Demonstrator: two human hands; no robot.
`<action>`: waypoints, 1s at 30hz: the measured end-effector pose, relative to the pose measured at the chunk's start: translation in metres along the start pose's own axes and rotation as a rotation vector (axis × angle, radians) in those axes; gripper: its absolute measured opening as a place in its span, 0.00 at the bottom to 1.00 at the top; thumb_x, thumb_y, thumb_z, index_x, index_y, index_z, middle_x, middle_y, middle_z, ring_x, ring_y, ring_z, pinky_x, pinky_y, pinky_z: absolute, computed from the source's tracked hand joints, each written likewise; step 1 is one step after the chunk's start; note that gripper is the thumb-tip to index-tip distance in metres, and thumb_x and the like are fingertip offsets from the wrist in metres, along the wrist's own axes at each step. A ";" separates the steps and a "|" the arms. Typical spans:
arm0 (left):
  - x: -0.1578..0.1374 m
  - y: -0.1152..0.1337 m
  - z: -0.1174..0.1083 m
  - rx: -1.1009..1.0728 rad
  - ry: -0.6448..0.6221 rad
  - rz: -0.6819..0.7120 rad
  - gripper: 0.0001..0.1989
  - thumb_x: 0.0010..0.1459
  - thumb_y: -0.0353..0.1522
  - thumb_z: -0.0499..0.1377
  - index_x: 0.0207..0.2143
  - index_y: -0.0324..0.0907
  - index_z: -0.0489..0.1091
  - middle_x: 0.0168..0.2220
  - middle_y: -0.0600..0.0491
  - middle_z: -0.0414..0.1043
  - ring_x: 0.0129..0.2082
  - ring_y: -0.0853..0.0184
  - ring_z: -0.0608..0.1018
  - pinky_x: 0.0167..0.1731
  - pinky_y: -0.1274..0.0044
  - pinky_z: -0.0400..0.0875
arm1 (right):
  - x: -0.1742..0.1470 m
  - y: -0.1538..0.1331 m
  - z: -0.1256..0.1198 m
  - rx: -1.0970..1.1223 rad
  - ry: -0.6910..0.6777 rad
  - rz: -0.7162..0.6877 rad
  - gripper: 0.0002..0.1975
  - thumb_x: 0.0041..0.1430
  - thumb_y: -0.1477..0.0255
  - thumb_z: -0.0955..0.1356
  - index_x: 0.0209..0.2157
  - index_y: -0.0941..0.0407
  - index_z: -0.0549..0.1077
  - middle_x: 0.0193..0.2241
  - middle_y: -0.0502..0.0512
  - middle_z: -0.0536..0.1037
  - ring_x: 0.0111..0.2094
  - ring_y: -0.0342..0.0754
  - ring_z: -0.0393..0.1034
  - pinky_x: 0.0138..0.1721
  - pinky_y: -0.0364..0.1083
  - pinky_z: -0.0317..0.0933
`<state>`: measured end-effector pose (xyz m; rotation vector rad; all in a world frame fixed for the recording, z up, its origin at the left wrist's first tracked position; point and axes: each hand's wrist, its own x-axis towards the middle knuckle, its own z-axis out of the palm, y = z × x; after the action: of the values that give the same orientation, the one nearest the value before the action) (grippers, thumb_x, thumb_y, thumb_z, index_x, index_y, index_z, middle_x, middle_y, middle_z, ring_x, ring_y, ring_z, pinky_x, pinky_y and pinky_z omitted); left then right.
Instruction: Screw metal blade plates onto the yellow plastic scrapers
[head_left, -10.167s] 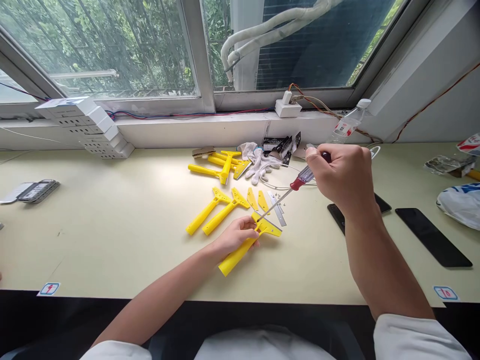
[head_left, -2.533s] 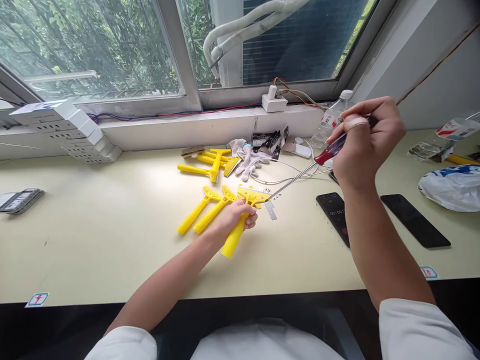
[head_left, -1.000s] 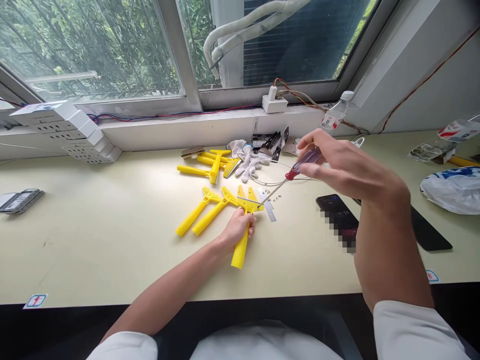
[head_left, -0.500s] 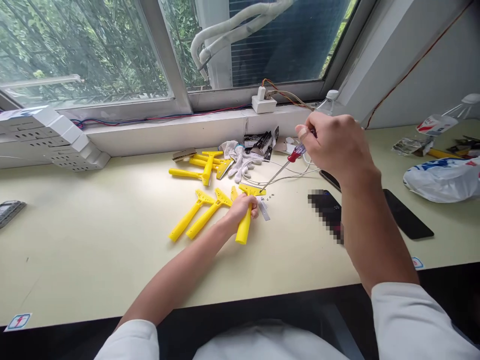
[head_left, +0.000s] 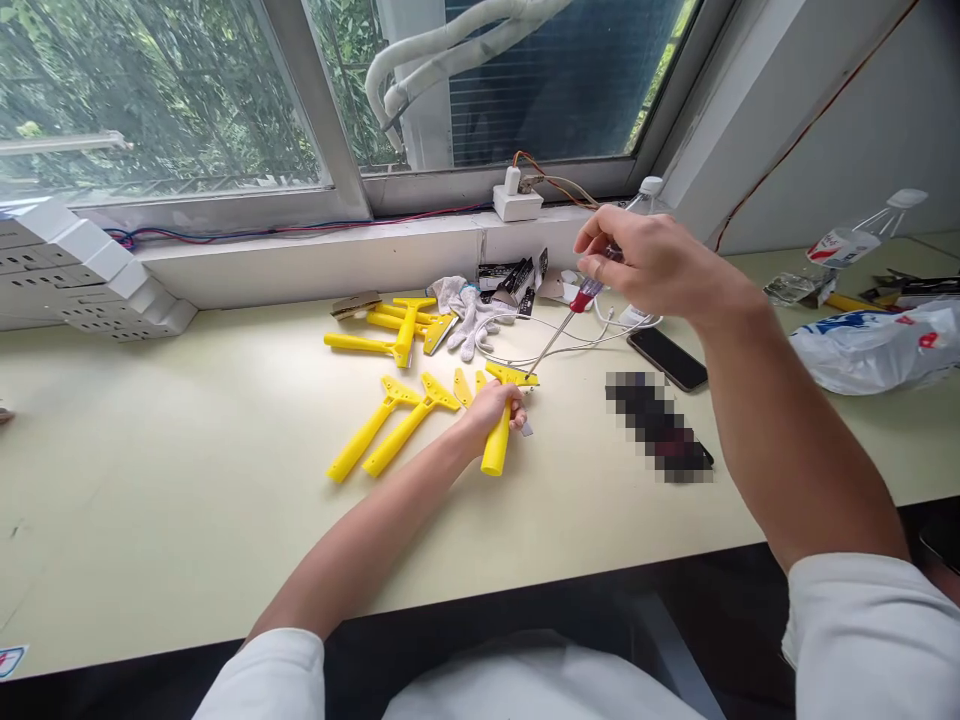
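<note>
My left hand [head_left: 496, 412] is wrapped round the handle of a yellow scraper [head_left: 495, 452], whose wide head points away from me. In my right hand [head_left: 626, 255] is a screwdriver [head_left: 581, 298] with a red and clear handle, gripped from above and slanting down to the left. Its tip meets the right end of the scraper's head. A metal blade [head_left: 527, 429] lies partly hidden beside my left fingers. Left of that hand lie two yellow scraper handles [head_left: 360, 440] [head_left: 401, 437] and small yellow head pieces [head_left: 462, 386]. Tiny bits near the screwdriver tip are too small to name.
More yellow scrapers [head_left: 405, 330] are piled near the sill beside white work gloves [head_left: 469, 315] and black packets [head_left: 510, 280]. A white cable [head_left: 495, 352] loops behind my hands. To the right are a phone [head_left: 667, 358], a plastic bag [head_left: 870, 345] and a bottle [head_left: 862, 240].
The scraper has shifted slightly right and up in my left hand. My right fingers have loosened and spread somewhat on the screwdriver handle. The whole view has turned a little.
</note>
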<state>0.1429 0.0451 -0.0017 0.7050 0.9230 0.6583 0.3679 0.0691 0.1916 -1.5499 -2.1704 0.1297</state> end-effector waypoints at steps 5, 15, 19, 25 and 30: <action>-0.001 -0.002 0.000 0.049 -0.052 0.035 0.13 0.52 0.26 0.60 0.31 0.46 0.57 0.20 0.58 0.63 0.16 0.71 0.68 0.20 0.79 0.64 | -0.001 0.004 -0.008 0.298 -0.144 -0.041 0.16 0.57 0.74 0.69 0.48 0.57 0.74 0.49 0.62 0.78 0.48 0.55 0.71 0.48 0.52 0.64; 0.003 -0.007 -0.001 0.011 -0.033 0.025 0.15 0.51 0.27 0.62 0.34 0.46 0.56 0.22 0.60 0.62 0.17 0.71 0.69 0.20 0.79 0.65 | -0.001 0.014 0.002 0.287 -0.042 -0.125 0.16 0.56 0.75 0.67 0.47 0.54 0.72 0.45 0.57 0.77 0.45 0.53 0.71 0.46 0.51 0.64; 0.003 -0.007 -0.002 0.018 -0.041 0.041 0.14 0.51 0.27 0.61 0.34 0.46 0.56 0.21 0.60 0.62 0.17 0.71 0.69 0.20 0.79 0.65 | -0.004 0.007 0.009 0.067 0.128 0.071 0.11 0.58 0.67 0.71 0.42 0.54 0.72 0.41 0.61 0.80 0.44 0.59 0.73 0.47 0.56 0.64; 0.001 -0.007 -0.002 0.022 -0.047 0.041 0.14 0.52 0.28 0.61 0.33 0.46 0.56 0.22 0.60 0.63 0.17 0.71 0.69 0.21 0.78 0.66 | -0.006 0.002 0.018 -0.013 0.255 0.048 0.06 0.64 0.69 0.72 0.42 0.53 0.74 0.30 0.54 0.79 0.32 0.49 0.69 0.43 0.53 0.63; 0.007 -0.009 -0.006 0.017 -0.053 0.053 0.14 0.52 0.28 0.61 0.33 0.46 0.56 0.22 0.59 0.62 0.18 0.71 0.69 0.21 0.78 0.66 | -0.008 0.020 0.012 0.399 0.079 -0.003 0.17 0.53 0.71 0.74 0.46 0.52 0.75 0.48 0.57 0.82 0.45 0.54 0.76 0.43 0.52 0.70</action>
<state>0.1423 0.0465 -0.0142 0.7605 0.8641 0.6762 0.3824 0.0715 0.1716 -1.3005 -1.9387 0.4620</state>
